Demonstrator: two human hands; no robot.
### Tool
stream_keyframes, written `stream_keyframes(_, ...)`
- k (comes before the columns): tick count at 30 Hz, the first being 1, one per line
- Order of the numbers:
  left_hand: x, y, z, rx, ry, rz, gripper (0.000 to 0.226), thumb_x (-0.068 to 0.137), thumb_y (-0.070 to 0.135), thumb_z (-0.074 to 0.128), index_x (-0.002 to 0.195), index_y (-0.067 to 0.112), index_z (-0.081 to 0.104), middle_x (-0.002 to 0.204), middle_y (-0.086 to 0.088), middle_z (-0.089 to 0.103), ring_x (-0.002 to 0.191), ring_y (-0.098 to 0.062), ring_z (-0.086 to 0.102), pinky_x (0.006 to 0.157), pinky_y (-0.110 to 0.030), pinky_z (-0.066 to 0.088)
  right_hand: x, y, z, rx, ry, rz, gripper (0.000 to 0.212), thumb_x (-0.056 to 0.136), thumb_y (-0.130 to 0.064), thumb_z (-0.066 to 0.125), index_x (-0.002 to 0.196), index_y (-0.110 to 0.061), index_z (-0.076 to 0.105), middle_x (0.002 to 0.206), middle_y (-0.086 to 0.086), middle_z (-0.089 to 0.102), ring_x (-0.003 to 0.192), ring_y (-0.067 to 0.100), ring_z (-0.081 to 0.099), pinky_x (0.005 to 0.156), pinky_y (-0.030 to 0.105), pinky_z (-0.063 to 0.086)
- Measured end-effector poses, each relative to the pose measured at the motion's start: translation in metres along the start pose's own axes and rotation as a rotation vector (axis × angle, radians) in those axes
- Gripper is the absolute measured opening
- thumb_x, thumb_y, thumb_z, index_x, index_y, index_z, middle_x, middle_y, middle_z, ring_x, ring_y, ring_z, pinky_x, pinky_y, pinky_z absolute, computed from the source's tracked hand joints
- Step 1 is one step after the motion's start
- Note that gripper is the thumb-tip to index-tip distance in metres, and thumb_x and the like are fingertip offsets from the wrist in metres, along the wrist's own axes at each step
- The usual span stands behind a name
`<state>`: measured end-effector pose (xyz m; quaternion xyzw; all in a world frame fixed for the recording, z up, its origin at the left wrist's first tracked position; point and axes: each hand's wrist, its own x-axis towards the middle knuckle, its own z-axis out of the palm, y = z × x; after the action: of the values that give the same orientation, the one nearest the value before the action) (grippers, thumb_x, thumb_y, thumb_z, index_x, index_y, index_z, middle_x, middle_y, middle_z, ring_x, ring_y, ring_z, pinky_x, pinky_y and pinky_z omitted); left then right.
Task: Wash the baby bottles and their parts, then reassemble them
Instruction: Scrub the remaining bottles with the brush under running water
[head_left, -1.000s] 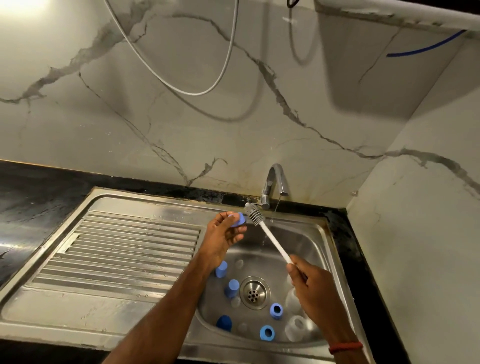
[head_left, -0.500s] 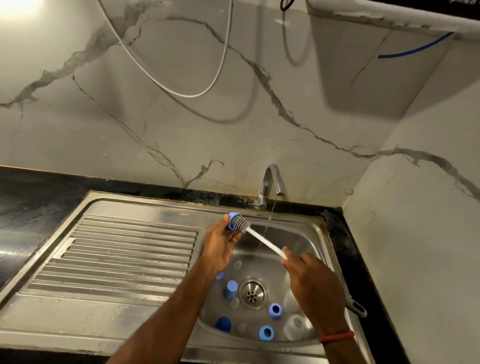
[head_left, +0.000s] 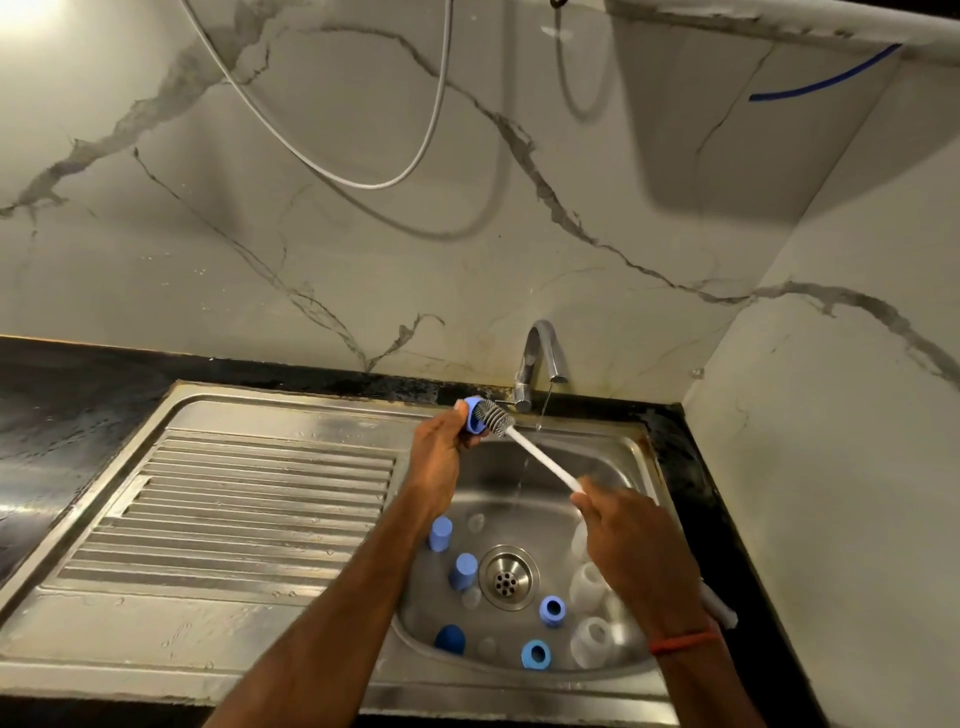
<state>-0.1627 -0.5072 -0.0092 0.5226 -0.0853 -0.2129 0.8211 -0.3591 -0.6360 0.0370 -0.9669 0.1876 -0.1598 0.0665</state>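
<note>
A: what's in the sink basin (head_left: 483, 483)?

B: blue caps (head_left: 440, 533), two blue rings (head_left: 552, 610), and clear bottles (head_left: 587, 579) round the drain (head_left: 508, 577). Above it, the left hand (head_left: 441, 447) grips a blue collar (head_left: 472, 415) and the right hand (head_left: 634, 545) is clenched on the brush (head_left: 543, 457), bristles against the collar.

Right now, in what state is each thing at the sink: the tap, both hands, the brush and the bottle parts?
tap, running, thin stream.
left hand, grips the blue part over the sink.
right hand, grips the brush handle.
brush, bristle head against the blue part.
clear bottles, open, loose in the sink.
blue rings, loose in the sink, not fitted.
drain, unplugged.
</note>
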Motion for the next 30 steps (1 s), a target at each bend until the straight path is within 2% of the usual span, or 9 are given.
stream_keyframes(5,0.001,0.004,0.003,0.142,-0.014,0.074,0.021,0.103,0.019,0.054,0.106,0.014,0.074,0.096,-0.006,0.076,0.093,-0.013,0.07,0.088,-0.022,0.054,-0.003,-0.008,-0.011,0.01,-0.235,-0.137,0.032,0.106,-0.033,0.036,0.115,-0.017,0.063,0.077,-0.001,0.063,0.071,0.016,0.062,0.063,0.025,0.049)
stream_keyframes(8,-0.001,-0.002,-0.006,0.126,0.0,0.072,0.027,0.105,0.019,0.051,0.113,0.006,0.073,0.1,-0.013,0.076,0.095,-0.017,0.07,0.088,-0.024,0.055,-0.001,0.005,-0.015,0.044,-0.094,-0.11,0.041,0.102,-0.046,0.029,0.113,-0.026,0.063,0.068,-0.005,0.058,0.06,0.01,0.058,0.056,0.026,0.05)
stream_keyframes(11,0.0,-0.004,-0.004,0.161,-0.005,0.065,0.031,0.105,0.021,0.05,0.116,0.003,0.072,0.107,-0.018,0.075,0.098,-0.021,0.07,0.091,-0.029,0.057,-0.005,0.008,-0.004,-0.107,0.07,-0.062,0.026,0.102,-0.038,0.044,0.113,-0.028,0.065,0.072,-0.003,0.062,0.057,0.012,0.059,0.05,0.021,0.043)
stream_keyframes(16,-0.004,-0.004,-0.007,0.205,-0.001,0.022,0.033,0.105,0.024,0.05,0.109,0.001,0.073,0.098,-0.016,0.076,0.093,-0.019,0.071,0.086,-0.024,0.055,-0.006,0.003,0.011,-0.124,-0.163,-0.188,0.03,0.104,-0.04,0.033,0.115,-0.027,0.058,0.08,-0.006,0.062,0.069,0.011,0.058,0.059,0.02,0.04)
stream_keyframes(18,-0.008,-0.007,-0.013,0.218,0.004,0.001,0.034,0.106,0.026,0.046,0.104,0.007,0.074,0.094,-0.009,0.077,0.091,-0.018,0.072,0.086,-0.025,0.056,-0.002,0.011,0.006,-0.067,-0.125,-0.19,0.027,0.103,-0.039,0.038,0.116,-0.028,0.06,0.077,-0.006,0.061,0.065,0.01,0.056,0.057,0.021,0.044)
stream_keyframes(21,-0.008,-0.007,-0.009,0.251,-0.004,0.007,0.039,0.107,0.028,0.043,0.108,0.004,0.074,0.096,-0.011,0.077,0.09,-0.018,0.072,0.084,-0.026,0.057,-0.002,0.014,0.008,-0.099,0.096,-0.071,0.019,0.098,-0.035,0.054,0.111,-0.028,0.066,0.071,-0.002,0.063,0.055,0.013,0.058,0.047,0.022,0.045)
stream_keyframes(25,-0.005,-0.002,-0.006,0.187,0.013,0.012,0.036,0.105,0.029,0.049,0.104,0.004,0.075,0.094,-0.011,0.076,0.09,-0.018,0.069,0.089,-0.03,0.055,-0.013,-0.003,0.026,-0.132,-0.041,-0.073,0.031,0.102,-0.038,0.035,0.122,-0.03,0.057,0.083,-0.004,0.063,0.068,0.012,0.058,0.056,0.019,0.037)
stream_keyframes(28,-0.007,-0.003,-0.014,0.075,0.034,-0.026,0.042,0.093,0.041,0.057,0.104,0.004,0.074,0.1,-0.016,0.073,0.097,-0.026,0.066,0.096,-0.04,0.05,-0.013,-0.008,0.019,-0.079,0.016,-0.108,0.032,0.09,-0.034,0.067,0.122,-0.026,0.067,0.075,-0.005,0.062,0.058,0.008,0.053,0.049,0.009,0.023)
stream_keyframes(30,-0.008,-0.002,-0.018,-0.031,0.049,-0.056,0.044,0.086,0.042,0.062,0.104,0.003,0.073,0.102,-0.02,0.069,0.096,-0.028,0.06,0.088,-0.038,0.049,-0.012,-0.006,0.015,0.034,0.121,-0.044,0.037,0.076,-0.025,0.083,0.112,-0.024,0.074,0.072,-0.004,0.059,0.057,0.01,0.052,0.053,0.005,0.018)
